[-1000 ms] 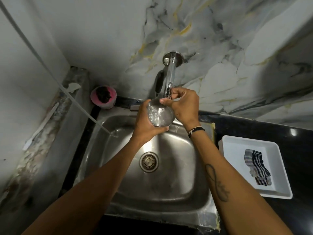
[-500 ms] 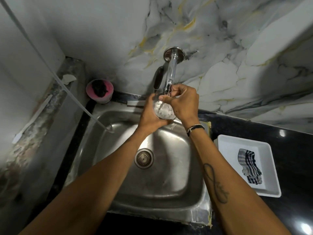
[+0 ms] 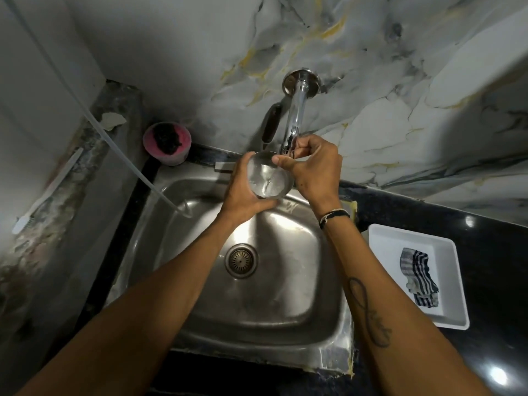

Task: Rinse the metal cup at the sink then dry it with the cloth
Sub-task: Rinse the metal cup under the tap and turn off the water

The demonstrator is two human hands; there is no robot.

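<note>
The metal cup [image 3: 268,180] is held under the chrome tap [image 3: 294,121], its mouth facing me and water inside. My left hand [image 3: 243,192] wraps around its left side and bottom. My right hand [image 3: 313,170] grips the tap's end, its thumb touching the cup's rim. Both are above the back of the steel sink [image 3: 285,281]. The striped cloth [image 3: 418,277] lies folded in a white tray [image 3: 380,238] on the black counter to the right.
A pink tub [image 3: 168,144] with a dark scrubber stands at the sink's back left corner. A thin white hose [image 3: 120,152] slants down into the basin. A toothbrush [image 3: 45,192] lies on the left ledge. The drain [image 3: 241,260] is mid-basin.
The cup has tilted so its mouth faces me more, with water swirling inside. Both hands stay at the tap; the camera view has shifted slightly.
</note>
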